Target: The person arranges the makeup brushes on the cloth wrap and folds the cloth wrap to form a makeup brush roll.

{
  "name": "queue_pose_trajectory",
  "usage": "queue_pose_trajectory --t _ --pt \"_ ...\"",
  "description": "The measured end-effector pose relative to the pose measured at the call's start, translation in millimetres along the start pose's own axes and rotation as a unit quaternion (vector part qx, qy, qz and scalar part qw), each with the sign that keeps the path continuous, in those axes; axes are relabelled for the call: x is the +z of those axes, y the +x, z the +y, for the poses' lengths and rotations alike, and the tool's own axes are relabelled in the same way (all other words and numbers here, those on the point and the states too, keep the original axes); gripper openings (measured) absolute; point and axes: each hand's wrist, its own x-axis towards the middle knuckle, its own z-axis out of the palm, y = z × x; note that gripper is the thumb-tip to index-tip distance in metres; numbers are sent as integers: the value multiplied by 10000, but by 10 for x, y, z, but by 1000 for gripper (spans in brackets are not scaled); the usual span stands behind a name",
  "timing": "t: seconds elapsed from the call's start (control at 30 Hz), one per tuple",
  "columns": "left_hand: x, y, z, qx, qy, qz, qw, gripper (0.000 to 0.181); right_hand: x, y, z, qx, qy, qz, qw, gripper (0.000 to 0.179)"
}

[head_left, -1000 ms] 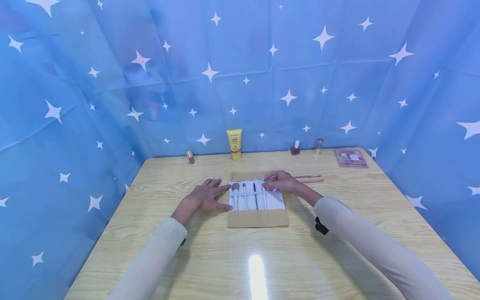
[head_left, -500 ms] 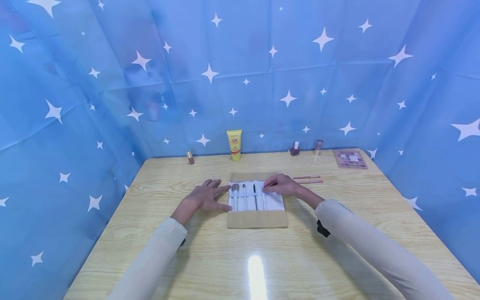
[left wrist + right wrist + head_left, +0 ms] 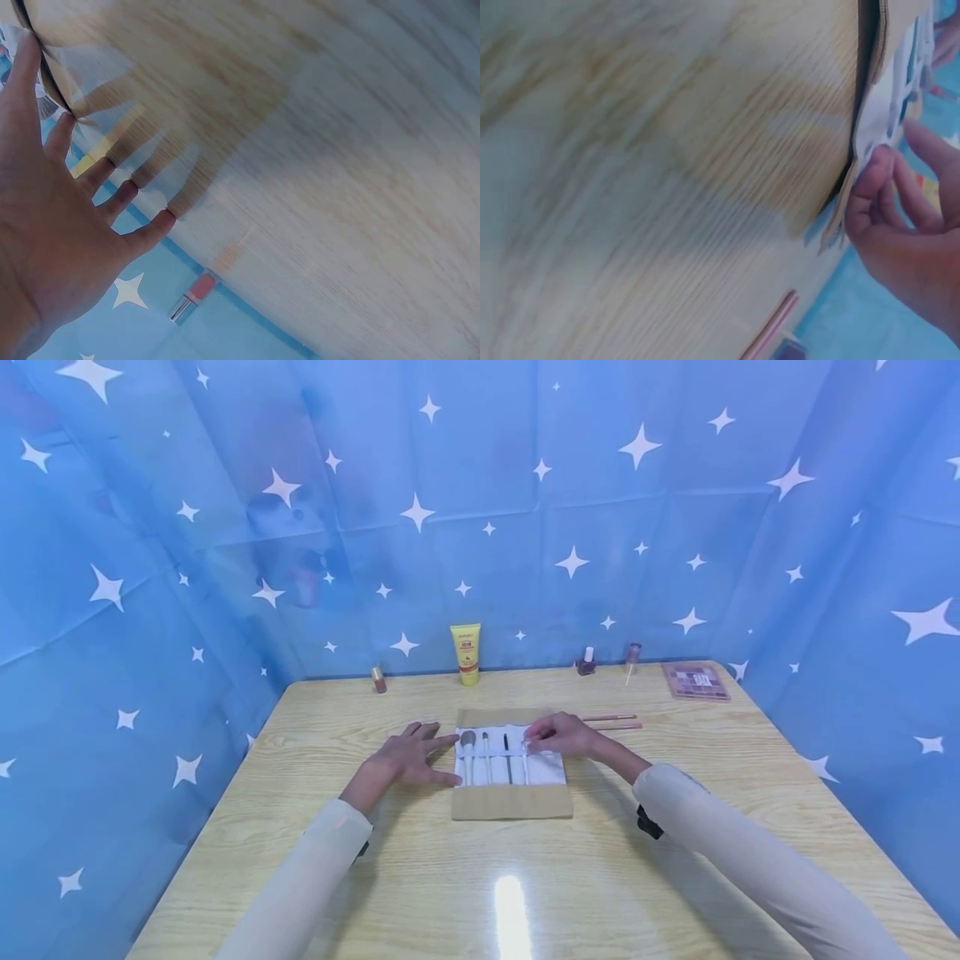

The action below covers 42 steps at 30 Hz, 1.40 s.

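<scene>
A tan brush roll with a white lining lies unfolded on the table. Under its strap sit a large fluffy brush, a smaller brush, a dark slim tool and a white-handled makeup brush. My right hand pinches the upper part of that white-handled brush, its head hidden behind the fingers. In the right wrist view the right hand has curled fingers at the lining's edge. My left hand spreads its fingers, thumb and index touching the roll's left edge.
Two thin pink sticks lie right of the roll. Along the back stand a small lipstick-like tube, a yellow squeeze tube, a dark nail polish bottle, a slim cosmetic tube and an eyeshadow palette.
The right hand has come slightly lower and nearer over the white-handled brush, its fingers drawn closer together. The left hand stays at the roll's edge. The head view has shifted a little.
</scene>
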Motion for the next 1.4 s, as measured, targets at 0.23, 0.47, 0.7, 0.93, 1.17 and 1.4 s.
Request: queue_pose_trajectory --t 0.23,0.47,0.7,0.93,1.17,1.4 --pt "1 -15 2 37 -6 15 10000 94 -76 -59 50 -197 -112 69 9997 27" --pt "10 0 -5 21 -9 10 10000 95 -254 -153 121 -317 58 91 9994 27" --pt "15 3 -15 12 -22 24 10000 95 -463 -268 164 -180 -135 237 9995 31" --pt "35 20 -22 43 -50 46 10000 95 -687 -387 238 -264 -88 325 9991 32" --pt "31 24 -23 24 -58 39 10000 95 -914 -489 345 -58 -278 560 9980 33" --pt "31 10 -17 33 -101 35 9999 96 -1098 -603 448 -18 -550 717 9959 30"
